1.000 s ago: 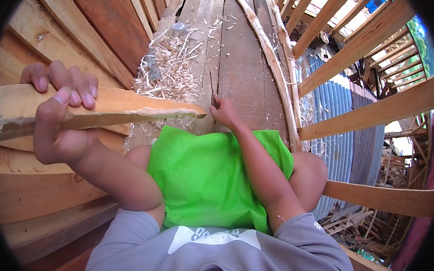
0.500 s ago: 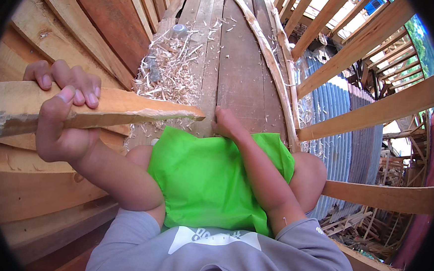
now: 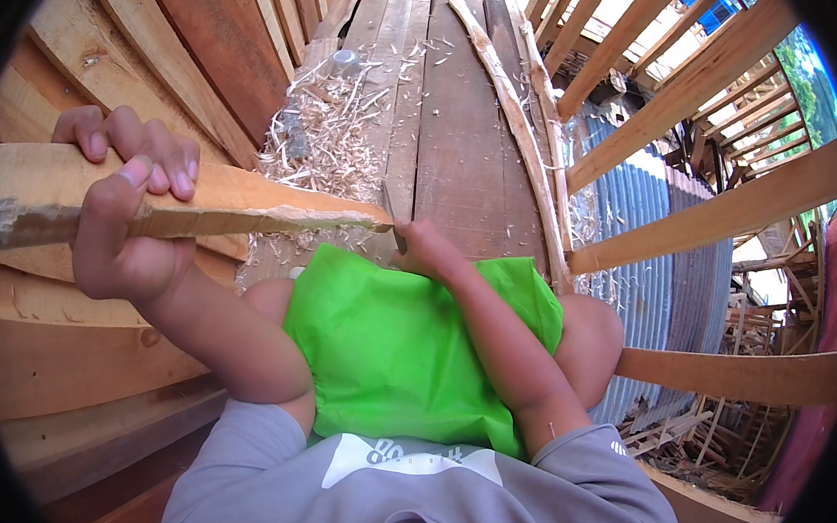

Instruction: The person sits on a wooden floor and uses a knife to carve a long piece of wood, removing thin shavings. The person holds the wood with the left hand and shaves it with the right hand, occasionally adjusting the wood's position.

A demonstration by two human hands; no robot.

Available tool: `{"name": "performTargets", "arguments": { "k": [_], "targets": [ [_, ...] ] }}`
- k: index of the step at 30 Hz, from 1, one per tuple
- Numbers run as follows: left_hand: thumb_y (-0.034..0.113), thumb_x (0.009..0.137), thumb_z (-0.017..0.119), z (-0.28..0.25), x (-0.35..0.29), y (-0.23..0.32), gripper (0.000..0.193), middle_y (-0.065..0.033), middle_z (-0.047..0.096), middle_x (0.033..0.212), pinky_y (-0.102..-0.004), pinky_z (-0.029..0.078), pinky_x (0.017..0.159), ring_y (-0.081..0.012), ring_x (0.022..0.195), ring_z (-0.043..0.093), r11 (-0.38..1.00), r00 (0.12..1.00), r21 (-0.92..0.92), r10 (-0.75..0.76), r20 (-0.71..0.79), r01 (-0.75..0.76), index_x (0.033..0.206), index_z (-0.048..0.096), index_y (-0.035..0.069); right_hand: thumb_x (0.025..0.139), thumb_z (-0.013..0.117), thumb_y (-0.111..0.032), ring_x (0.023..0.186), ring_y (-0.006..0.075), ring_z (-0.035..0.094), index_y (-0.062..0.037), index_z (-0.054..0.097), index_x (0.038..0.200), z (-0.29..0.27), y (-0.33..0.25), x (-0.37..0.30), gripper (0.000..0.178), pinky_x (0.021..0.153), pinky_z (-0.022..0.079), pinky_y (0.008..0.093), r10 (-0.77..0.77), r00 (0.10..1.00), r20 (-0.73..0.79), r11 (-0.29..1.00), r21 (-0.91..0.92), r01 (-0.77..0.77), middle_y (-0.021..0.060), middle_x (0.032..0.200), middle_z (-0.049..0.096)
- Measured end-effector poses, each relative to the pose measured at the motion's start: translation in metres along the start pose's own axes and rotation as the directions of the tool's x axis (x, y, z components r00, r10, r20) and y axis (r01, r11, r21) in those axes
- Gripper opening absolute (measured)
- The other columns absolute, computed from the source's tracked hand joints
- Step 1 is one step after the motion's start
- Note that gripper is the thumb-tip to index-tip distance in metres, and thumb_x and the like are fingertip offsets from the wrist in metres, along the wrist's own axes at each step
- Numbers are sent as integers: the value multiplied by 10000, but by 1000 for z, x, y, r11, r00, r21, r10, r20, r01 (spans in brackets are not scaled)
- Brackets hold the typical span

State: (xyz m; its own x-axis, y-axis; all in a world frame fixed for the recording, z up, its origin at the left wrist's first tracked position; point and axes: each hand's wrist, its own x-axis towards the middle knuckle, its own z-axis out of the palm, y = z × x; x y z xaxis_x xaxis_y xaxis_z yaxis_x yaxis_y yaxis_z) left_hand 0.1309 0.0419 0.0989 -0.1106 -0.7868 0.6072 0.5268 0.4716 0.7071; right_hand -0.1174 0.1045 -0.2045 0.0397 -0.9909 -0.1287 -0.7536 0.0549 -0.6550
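Note:
My left hand [image 3: 138, 201] is wrapped round a thick piece of wood [image 3: 250, 192], fingers over its top and thumb across the near side. The wood tapers to a narrow tip at the right, and its near lower edge is pale and rough-cut. At that tip my right hand [image 3: 427, 251] is closed on a knife [image 3: 389, 202]. Its thin blade points away from me, close beside the wood's end; whether it touches cannot be told. A green cloth [image 3: 404, 347] lies over my lap, under my right forearm.
Curled wood shavings [image 3: 334, 146] are heaped on the plank floor [image 3: 463, 159], with a clear cup [image 3: 344, 62] among them. Stacked boards [image 3: 202, 47] line the left. Long peeled sticks [image 3: 510, 99] lie ahead at right. Wooden rails [image 3: 709, 207] and corrugated metal sheets [image 3: 636, 236] border the right side.
My right hand has shifted slightly left, and the knife blade now shows at the wood's tip. The left hand and the wood have barely moved.

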Motion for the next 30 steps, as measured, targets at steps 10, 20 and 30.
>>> {"name": "performTargets", "arguments": {
  "k": [10,20,30],
  "targets": [
    [2,682,540,2,1,-14,276,-35,391,644,-280,420,525,-124,523,410,1000,998,-22,11,-65,-13,908,395,66,801,584,-60,443,140,567,71,521,1312,-48,49,-13,531,358,451,285,406,841,-359,753,653,-85,64,679,590],
    [-80,709,497,6,7,-58,227,-14,433,611,-292,442,497,-114,496,453,997,993,76,16,-117,-7,864,428,70,819,601,-65,481,173,576,67,579,1140,-86,100,-44,348,398,499,310,777,468,-421,417,901,120,93,682,589],
    [-70,747,554,10,11,-73,183,-29,462,601,-293,434,449,-125,468,475,993,976,112,60,-209,-37,845,457,51,857,577,-37,592,186,608,35,481,1254,-104,118,-49,415,498,523,322,681,655,-327,386,921,58,99,758,574]
  ]
}}
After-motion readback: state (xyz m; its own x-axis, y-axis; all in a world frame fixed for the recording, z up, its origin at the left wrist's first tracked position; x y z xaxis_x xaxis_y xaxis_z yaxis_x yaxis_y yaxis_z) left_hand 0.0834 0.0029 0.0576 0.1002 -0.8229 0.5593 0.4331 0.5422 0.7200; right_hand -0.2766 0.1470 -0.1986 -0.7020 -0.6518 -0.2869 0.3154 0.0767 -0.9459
